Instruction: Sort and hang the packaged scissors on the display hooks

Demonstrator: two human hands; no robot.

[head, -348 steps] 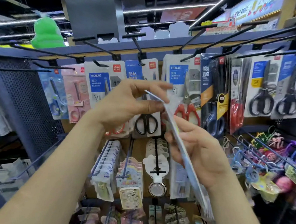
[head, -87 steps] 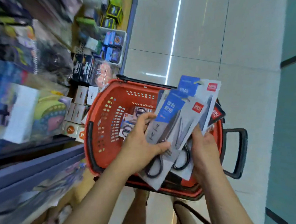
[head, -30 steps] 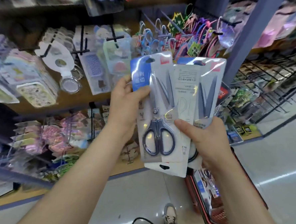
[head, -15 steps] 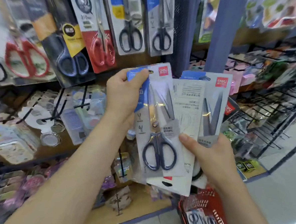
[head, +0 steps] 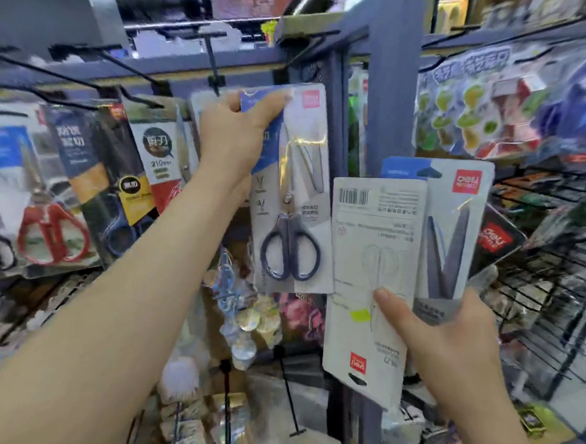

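Scissors pack, glossy flat card, pinched in left hand fingers; right hand fingers clamp fanned packs.

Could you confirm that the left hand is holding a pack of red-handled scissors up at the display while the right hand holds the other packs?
Not quite: the head view shows the scissors pack in the left hand has dark handles, not red. It is up at the display, and the right hand holds the other packs.
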